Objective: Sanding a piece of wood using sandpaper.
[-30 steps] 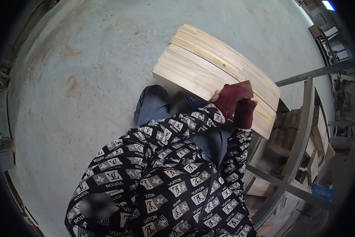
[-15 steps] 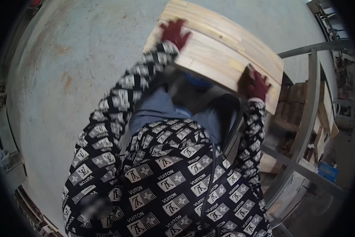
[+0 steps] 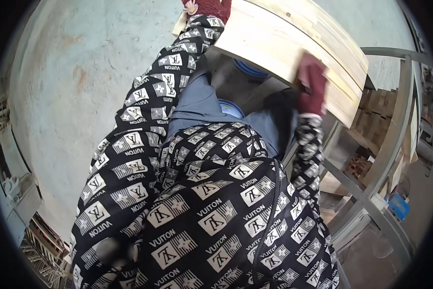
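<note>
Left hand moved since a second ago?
Yes: the left hand moved left, away from the metal frame, to the wooden stack's left end.

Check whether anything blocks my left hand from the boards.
Nothing visible does. The left hand is at the left end of the boards, with no object showing between them. The picture's top edge cuts off its fingers, so whether they touch the wood can't be told.

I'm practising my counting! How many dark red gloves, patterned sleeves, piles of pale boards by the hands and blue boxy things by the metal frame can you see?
Dark red gloves: 2 (the left one is cut off by the top edge)
Patterned sleeves: 2
Pile of pale boards: 1
Blue boxy thing: 1
Total: 6
</note>
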A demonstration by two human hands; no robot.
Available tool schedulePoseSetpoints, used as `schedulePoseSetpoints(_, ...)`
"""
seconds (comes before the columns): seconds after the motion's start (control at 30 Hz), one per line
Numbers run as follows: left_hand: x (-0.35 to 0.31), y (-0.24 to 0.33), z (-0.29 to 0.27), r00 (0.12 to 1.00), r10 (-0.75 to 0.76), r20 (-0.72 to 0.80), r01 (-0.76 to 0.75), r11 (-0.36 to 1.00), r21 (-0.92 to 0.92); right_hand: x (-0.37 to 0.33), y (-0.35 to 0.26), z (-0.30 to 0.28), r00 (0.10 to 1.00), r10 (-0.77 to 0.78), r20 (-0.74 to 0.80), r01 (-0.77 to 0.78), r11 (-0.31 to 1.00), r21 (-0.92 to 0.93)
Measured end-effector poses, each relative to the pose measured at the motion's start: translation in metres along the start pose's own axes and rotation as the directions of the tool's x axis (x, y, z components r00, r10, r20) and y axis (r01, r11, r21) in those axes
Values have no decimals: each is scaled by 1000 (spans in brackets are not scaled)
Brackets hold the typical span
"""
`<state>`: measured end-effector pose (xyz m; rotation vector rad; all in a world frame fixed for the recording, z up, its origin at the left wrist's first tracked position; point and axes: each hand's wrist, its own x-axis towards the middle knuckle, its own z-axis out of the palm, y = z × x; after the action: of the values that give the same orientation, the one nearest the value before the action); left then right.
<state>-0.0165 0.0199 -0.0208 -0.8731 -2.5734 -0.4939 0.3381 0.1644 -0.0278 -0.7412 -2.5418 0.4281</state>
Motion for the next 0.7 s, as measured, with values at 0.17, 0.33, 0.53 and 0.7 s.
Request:
schedulePoseSetpoints(0.17,3,5,13,996,-52,66,51,999,17,3,89,-54,939,249,-237,-256,967,2)
schedulePoseSetpoints(0.33,2,5,10,997,-52,60,49,998,48,55,-31,33,945,286,-159,-277,958,77)
schedulePoseSetpoints(0.53,1,-6,12,999,27,26,-26,999,-37,67,-131,97,948,-304,97,296,951,92)
schedulePoseSetpoints(0.7,-1,-9,19,999,38,-32,-38,999,-19,51,3,27,986,-94,-138,102,994,50)
